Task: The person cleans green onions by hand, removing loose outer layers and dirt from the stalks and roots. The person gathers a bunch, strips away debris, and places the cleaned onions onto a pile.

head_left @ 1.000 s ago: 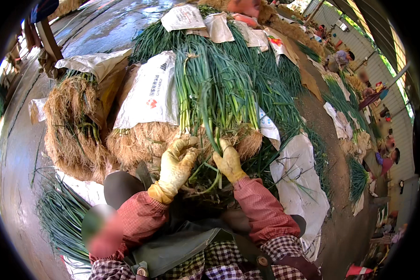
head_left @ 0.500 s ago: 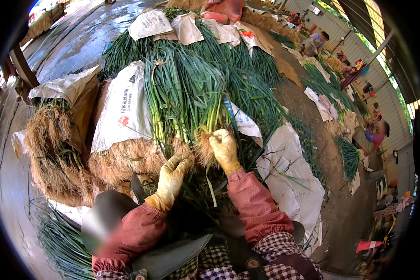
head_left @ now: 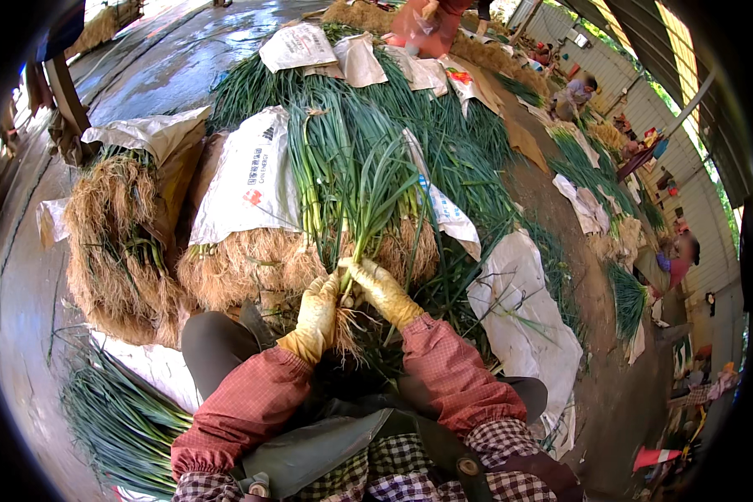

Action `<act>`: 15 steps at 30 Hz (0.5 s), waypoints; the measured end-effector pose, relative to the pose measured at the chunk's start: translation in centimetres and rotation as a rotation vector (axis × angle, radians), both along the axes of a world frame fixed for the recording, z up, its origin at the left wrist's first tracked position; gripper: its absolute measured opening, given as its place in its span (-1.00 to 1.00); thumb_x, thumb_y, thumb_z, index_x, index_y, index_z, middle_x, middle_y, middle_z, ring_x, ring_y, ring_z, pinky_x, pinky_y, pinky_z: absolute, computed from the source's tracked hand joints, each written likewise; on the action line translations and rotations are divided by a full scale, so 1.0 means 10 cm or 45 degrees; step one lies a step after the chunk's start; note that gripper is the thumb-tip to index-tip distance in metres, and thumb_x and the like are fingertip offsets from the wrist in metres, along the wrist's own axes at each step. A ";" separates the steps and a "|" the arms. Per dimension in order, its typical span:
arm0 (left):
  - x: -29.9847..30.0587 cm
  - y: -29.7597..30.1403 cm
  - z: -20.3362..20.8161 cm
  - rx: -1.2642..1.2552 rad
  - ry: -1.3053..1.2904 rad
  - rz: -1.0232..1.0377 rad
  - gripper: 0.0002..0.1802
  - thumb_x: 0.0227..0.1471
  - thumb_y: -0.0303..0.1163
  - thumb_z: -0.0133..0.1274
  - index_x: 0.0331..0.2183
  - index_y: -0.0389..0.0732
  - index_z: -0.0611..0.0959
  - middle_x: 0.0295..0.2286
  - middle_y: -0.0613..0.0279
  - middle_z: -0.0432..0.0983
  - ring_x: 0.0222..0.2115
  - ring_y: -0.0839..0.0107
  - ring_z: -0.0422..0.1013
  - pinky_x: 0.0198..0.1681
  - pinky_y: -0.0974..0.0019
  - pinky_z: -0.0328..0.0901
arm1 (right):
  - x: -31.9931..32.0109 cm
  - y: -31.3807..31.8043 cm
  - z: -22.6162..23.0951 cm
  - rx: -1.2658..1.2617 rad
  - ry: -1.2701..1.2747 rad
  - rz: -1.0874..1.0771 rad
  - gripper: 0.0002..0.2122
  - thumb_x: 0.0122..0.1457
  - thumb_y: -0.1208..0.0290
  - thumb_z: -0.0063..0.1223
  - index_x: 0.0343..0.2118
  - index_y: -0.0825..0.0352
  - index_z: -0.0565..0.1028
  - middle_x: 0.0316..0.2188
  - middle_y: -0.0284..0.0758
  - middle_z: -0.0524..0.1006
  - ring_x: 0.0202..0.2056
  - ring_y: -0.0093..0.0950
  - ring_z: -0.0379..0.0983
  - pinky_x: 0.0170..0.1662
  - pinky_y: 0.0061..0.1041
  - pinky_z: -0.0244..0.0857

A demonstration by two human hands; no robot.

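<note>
Close in front of me, my left hand (head_left: 314, 316) and my right hand (head_left: 382, 293), both in yellowed gloves, meet around the lower stems of a few green onions (head_left: 361, 248). Pale roots (head_left: 347, 332) hang below the fingers, and the green leaves stretch away from me over the pile. My right fingers pinch the stems from the right; those of my left hand close on them just beside. How many stalks are held, I cannot tell. Behind lies a heap of green onions (head_left: 335, 155) with its brown root ends (head_left: 410, 251) toward me.
A white sack (head_left: 247, 180) covers bundles left of centre, and another root bundle (head_left: 113, 226) stands farther left. Loose green onions (head_left: 113, 418) lie at lower left. At right is a pale sheet (head_left: 523, 309). Other people (head_left: 573, 94) sit along the far right side.
My hands have come together and drawn a few green onions nearer, roots hanging below. Before, my right hand was at the bundle's roots, with my left lower beside it. The view has shifted slightly.
</note>
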State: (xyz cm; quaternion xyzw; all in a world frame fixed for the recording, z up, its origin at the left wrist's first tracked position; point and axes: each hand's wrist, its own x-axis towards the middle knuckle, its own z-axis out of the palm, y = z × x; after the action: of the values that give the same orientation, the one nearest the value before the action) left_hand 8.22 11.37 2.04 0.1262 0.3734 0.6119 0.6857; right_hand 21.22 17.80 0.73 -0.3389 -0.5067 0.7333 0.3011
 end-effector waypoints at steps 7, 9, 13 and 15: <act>-0.07 -0.02 -0.35 0.124 0.713 -0.014 -0.73 -0.11 -0.52 0.07 -0.33 -0.30 0.36 -0.50 0.33 0.30 -0.47 0.55 0.24 -0.38 0.50 0.22 | 0.08 -0.25 -0.38 0.251 -0.342 0.060 -0.84 0.13 0.42 -0.09 -0.33 0.43 0.42 -0.48 -0.38 0.48 -0.42 -0.60 0.33 -0.32 -0.64 0.23; -0.25 -0.01 -0.34 0.063 0.740 0.074 -0.75 -0.12 -0.57 0.04 -0.32 -0.30 0.36 -0.49 0.31 0.32 -0.47 0.54 0.25 -0.39 0.50 0.22 | 0.15 -0.52 0.23 0.647 -0.730 0.517 -0.83 0.11 0.37 -0.05 -0.40 0.38 0.45 -0.56 -0.41 0.49 -0.50 -0.62 0.33 -0.38 -0.59 0.24; -0.28 0.05 -0.28 -0.185 -0.019 -0.008 -0.89 -0.03 -0.52 -0.04 -0.36 -0.25 0.43 -0.66 0.27 0.36 -0.74 0.49 0.24 -0.73 0.43 0.18 | 0.33 -0.47 0.33 -0.018 -0.570 0.232 -0.71 0.16 0.21 -0.12 -0.24 0.36 0.42 -0.58 -0.46 0.41 -0.56 -0.72 0.28 -0.52 -0.73 0.16; -0.21 -0.01 -0.21 -0.118 -0.265 -0.287 -0.84 0.04 -0.38 -0.11 -0.32 -0.25 0.43 -0.66 0.25 0.36 -0.76 0.42 0.25 -0.71 0.43 0.23 | 0.29 -0.10 0.16 -0.173 -0.226 -0.020 -0.70 0.19 0.17 -0.21 -0.23 0.30 0.41 -0.63 -0.54 0.35 -0.67 -0.78 0.15 -0.63 -0.81 0.00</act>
State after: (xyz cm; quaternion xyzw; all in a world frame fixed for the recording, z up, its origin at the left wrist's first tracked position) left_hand 6.10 11.31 -0.05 0.0718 0.3117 0.5229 0.7901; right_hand 24.14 16.80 2.34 -0.4262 -0.4778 0.7307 0.2369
